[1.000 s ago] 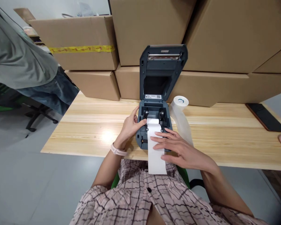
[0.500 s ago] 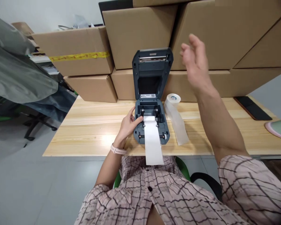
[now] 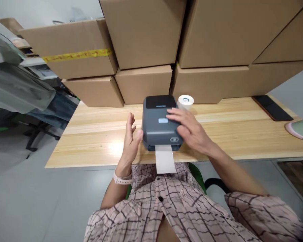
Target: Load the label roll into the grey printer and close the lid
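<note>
A dark grey label printer (image 3: 154,126) stands on the table with its lid down. From its front slot a white label strip (image 3: 165,160) hangs out past the table's edge. My right hand (image 3: 192,131) lies over the right side of the lid, fingers outstretched near the pale blue button patch. My left hand (image 3: 130,143) is upright beside the printer's left side, fingers raised and thumb apart, holding nothing; I cannot tell whether the thumb touches the casing. Behind my right hand, a white label roll (image 3: 186,101) stands at the printer's back right, partly hidden.
Stacked cardboard boxes (image 3: 146,84) line the back of the wooden table (image 3: 91,141). A dark phone (image 3: 271,108) lies at the right, next to a green and pink object (image 3: 301,130). At the far left stands a person in a grey-green top (image 3: 17,90).
The printer's lid has swung down from upright to shut. My right hand has come down from the air onto it. My left hand has let go of the printer's inside edge and moved left.
</note>
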`<state>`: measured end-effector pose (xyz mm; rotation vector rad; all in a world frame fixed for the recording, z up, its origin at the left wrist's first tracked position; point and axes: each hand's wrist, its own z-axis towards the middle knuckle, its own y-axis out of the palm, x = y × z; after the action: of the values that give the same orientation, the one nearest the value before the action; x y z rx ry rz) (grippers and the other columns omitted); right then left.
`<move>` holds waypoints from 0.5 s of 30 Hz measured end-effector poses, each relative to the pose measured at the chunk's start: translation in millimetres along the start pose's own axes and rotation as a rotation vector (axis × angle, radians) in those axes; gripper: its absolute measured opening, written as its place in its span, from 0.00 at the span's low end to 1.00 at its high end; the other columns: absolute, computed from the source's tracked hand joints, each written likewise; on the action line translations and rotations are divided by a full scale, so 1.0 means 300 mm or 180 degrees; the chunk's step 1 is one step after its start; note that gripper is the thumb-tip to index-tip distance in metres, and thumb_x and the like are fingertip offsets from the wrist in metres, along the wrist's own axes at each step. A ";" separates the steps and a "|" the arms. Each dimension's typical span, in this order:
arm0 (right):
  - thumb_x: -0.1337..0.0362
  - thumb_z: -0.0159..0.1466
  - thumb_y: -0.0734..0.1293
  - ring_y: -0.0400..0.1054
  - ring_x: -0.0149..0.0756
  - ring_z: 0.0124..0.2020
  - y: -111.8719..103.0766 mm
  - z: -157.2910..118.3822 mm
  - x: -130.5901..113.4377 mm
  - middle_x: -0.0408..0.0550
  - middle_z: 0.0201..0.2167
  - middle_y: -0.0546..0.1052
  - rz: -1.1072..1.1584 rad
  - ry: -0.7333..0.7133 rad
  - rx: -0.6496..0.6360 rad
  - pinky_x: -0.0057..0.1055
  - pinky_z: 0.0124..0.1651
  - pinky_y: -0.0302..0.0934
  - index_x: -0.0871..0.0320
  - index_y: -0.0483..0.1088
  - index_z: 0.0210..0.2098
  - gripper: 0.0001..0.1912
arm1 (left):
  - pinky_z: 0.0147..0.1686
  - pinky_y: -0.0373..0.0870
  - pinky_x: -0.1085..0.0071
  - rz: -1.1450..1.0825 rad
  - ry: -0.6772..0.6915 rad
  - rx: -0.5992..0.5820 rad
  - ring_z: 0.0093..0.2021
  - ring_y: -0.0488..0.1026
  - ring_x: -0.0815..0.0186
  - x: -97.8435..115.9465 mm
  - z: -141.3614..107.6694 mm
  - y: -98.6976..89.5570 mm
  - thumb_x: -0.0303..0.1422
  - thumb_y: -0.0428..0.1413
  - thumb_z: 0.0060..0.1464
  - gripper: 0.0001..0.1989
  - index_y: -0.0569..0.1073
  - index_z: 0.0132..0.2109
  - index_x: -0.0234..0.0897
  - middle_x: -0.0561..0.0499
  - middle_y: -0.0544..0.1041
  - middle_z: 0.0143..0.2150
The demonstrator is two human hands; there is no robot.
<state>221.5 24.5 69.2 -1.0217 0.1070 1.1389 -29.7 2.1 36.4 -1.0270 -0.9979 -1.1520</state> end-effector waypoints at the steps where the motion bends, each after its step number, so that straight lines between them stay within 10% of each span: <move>1: 0.51 0.77 0.56 0.62 0.47 0.71 0.020 -0.042 -0.005 0.50 0.67 0.72 -0.0177 -0.0004 -0.0111 0.58 0.72 0.55 0.49 0.69 0.62 0.21 | 0.74 0.52 0.49 -0.0054 -0.0087 -0.0094 0.78 0.49 0.48 -0.002 0.003 0.024 0.56 0.57 0.61 0.43 0.53 0.76 0.50 0.43 0.51 0.79; 15: 0.67 0.75 0.56 0.59 0.45 0.72 0.164 -0.134 -0.003 0.52 0.67 0.72 -0.0250 -0.0024 0.0560 0.55 0.72 0.55 0.52 0.65 0.67 0.23 | 0.73 0.56 0.52 -0.0693 -0.0555 -0.0164 0.76 0.56 0.49 -0.032 -0.012 0.116 0.46 0.65 0.57 0.48 0.51 0.76 0.46 0.42 0.57 0.77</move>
<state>198.8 -2.8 16.7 -0.8581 0.1570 1.0427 3.6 4.5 22.4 -1.0938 -1.2478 -1.2868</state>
